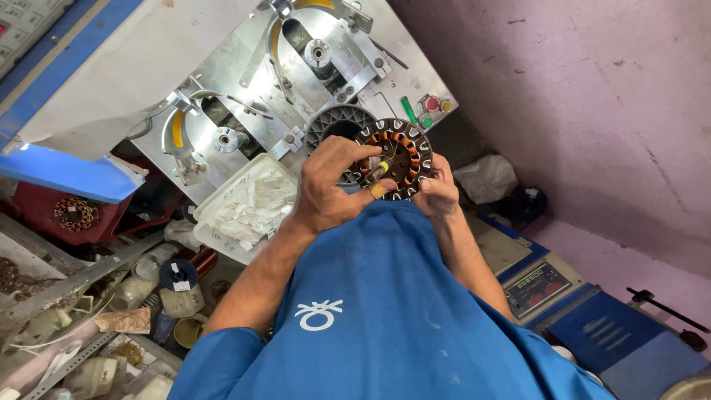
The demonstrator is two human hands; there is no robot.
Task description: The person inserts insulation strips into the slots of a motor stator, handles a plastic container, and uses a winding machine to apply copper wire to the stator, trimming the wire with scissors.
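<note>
I hold a round motor stator (401,154) with copper coils and white slot liners in front of my chest. My left hand (328,187) curls over the stator's left side. Its fingers pinch a small tool with a yellow and tan tip (380,180) against the windings. My right hand (438,193) grips the stator's lower right rim from underneath. A second, grey ribbed ring (335,121) sits just behind the stator, partly hidden by my left hand.
A metal winding machine plate (244,89) with two spindles and green and red buttons (424,111) lies behind. A white tray of paper slips (248,207) sits to the left. A digital scale (535,285) is on the right, and cluttered parts and a red bin (44,211) on the left.
</note>
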